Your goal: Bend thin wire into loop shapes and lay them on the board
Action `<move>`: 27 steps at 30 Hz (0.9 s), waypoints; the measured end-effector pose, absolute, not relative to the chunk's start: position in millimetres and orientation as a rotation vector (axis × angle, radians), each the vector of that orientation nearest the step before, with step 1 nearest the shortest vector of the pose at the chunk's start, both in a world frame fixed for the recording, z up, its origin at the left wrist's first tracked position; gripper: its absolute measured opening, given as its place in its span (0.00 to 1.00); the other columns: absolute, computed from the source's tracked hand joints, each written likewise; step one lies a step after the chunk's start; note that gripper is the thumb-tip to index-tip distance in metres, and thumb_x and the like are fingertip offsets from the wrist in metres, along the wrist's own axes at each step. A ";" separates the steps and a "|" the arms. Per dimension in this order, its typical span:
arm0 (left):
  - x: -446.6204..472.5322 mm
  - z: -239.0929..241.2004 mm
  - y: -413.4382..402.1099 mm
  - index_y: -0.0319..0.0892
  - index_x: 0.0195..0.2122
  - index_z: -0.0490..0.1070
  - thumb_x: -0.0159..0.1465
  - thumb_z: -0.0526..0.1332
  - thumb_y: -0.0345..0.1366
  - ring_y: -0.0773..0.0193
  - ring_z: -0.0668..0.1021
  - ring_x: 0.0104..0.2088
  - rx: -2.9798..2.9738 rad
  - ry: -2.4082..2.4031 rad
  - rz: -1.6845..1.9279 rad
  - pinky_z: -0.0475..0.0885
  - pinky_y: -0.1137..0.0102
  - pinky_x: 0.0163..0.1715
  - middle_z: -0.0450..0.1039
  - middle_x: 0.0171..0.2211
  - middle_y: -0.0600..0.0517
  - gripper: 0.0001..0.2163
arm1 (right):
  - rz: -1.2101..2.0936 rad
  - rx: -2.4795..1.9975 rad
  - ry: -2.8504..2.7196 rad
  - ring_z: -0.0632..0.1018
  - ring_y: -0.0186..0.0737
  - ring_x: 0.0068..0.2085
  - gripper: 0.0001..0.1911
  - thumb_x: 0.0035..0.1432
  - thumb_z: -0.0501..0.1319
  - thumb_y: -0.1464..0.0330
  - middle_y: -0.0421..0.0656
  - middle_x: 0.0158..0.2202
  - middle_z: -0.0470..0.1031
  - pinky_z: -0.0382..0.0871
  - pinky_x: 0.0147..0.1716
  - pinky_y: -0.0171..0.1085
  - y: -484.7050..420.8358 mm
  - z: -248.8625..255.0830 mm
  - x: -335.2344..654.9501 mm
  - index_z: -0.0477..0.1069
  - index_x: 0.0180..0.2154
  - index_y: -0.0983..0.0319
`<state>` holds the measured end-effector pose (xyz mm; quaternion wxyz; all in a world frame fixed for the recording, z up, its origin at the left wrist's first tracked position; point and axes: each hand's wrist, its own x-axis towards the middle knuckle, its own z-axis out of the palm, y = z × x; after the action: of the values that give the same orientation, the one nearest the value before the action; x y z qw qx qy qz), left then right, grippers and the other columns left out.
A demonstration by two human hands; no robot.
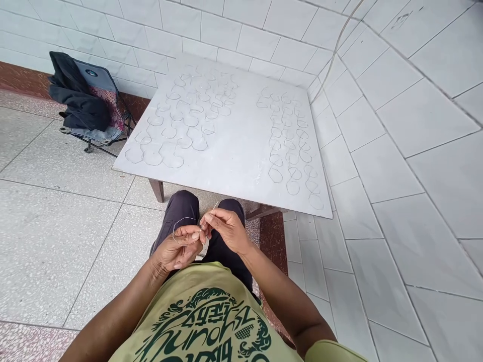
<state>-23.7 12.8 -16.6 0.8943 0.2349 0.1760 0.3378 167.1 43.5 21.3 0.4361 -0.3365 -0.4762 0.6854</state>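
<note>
My left hand (pixel 179 249) and my right hand (pixel 224 229) meet over my lap, both pinched on a thin wire (pixel 181 221) that curves in a loop above the left fingers. A short end of the wire sticks up near the right fingertips. A small pale object hangs below the fingers; I cannot make out what it is. In front of my knees stands a low white board table (pixel 234 146). Several bent wire loops (pixel 181 120) lie on its left half, and several smaller wire loops (pixel 292 146) lie in rows on its right half.
A folding chair (pixel 94 110) with dark clothes heaped on it stands at the back left by the tiled wall. A white tiled wall (pixel 407 125) runs close along the right. A thin cable (pixel 332 50) hangs down the wall behind the table. Speckled floor tiles lie to the left.
</note>
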 end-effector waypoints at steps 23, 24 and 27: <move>-22.3 15.7 8.4 0.47 0.64 0.63 0.74 0.58 0.45 0.58 0.82 0.46 1.946 1.249 0.790 0.79 0.59 0.50 0.73 0.58 0.44 0.20 | 1.578 -1.162 -1.192 0.74 0.30 0.23 0.21 0.62 0.66 0.51 0.40 0.25 0.75 0.63 0.22 0.30 57.2 26.4 167.8 0.79 0.31 0.63; -21.9 16.1 7.1 0.47 0.65 0.62 0.73 0.59 0.47 0.57 0.82 0.47 1.954 1.231 0.774 0.79 0.59 0.50 0.72 0.59 0.44 0.22 | 1.579 -1.163 -1.188 0.74 0.30 0.23 0.21 0.61 0.66 0.51 0.40 0.25 0.75 0.63 0.21 0.30 57.3 26.8 165.9 0.80 0.31 0.63; -19.3 14.3 2.7 0.46 0.64 0.62 0.73 0.58 0.47 0.55 0.81 0.51 1.936 1.219 0.749 0.78 0.58 0.52 0.72 0.60 0.43 0.22 | 1.570 -1.188 -1.179 0.74 0.31 0.23 0.21 0.60 0.67 0.50 0.41 0.26 0.77 0.61 0.19 0.30 58.4 28.2 159.0 0.79 0.31 0.63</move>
<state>-19.3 2.7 14.3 0.3589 0.7506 0.4727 0.2903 159.0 58.4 28.2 0.4111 -0.4719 -0.4683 0.6236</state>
